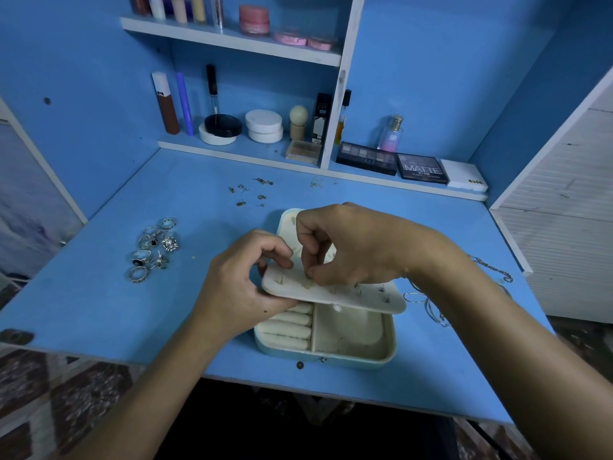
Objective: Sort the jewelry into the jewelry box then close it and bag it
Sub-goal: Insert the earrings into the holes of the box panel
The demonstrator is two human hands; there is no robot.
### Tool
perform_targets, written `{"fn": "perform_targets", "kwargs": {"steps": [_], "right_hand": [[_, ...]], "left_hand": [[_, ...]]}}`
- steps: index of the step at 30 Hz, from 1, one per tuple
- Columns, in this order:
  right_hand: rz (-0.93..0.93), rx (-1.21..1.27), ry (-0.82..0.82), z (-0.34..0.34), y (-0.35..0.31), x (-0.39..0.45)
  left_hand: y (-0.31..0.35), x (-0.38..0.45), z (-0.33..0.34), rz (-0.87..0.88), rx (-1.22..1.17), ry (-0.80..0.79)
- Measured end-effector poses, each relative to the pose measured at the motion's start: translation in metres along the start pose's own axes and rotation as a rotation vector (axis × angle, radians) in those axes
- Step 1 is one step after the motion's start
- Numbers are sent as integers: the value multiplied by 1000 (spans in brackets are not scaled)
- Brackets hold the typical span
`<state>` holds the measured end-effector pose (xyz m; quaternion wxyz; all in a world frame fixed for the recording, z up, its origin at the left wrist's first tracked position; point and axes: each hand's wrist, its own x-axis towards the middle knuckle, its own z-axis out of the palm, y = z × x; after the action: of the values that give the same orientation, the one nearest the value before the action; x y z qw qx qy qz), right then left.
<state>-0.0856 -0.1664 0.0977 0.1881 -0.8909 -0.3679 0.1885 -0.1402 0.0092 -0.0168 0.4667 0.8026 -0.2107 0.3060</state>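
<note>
Earrings being pinned onto the jewelry box [326,346] panel [331,295], mid-desk.
Left hand [238,287] grips the light, stiff panel's edge; right hand [345,244] pinches a tiny, slippery-looking stud [308,277], best held by its head.

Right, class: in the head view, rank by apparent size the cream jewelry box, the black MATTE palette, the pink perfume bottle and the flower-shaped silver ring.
1. cream jewelry box
2. black MATTE palette
3. pink perfume bottle
4. flower-shaped silver ring
The box lies nearest the camera, which enlarges it.
</note>
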Motion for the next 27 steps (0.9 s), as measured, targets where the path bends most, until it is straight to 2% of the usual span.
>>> {"fn": "perform_targets", "kwargs": {"steps": [6,10,15,18,23,27], "right_hand": [[-16,62,49,-1,6,-3],[-1,397,97,-5,20,-8],[16,785,336,-12,47,-20],[28,930,507,-11,69,-22],[137,1004,721,-2,94,-17],[216,1054,797,8,102,-12]], "left_hand": [[-1,0,1,1,-22,6],[1,4,1,-11,-18,15],[1,17,1,-78,-28,17],[-4,27,2,-136,-26,29],[-13,43,10,-224,-47,34],[-22,51,17,-291,-91,6]]}}
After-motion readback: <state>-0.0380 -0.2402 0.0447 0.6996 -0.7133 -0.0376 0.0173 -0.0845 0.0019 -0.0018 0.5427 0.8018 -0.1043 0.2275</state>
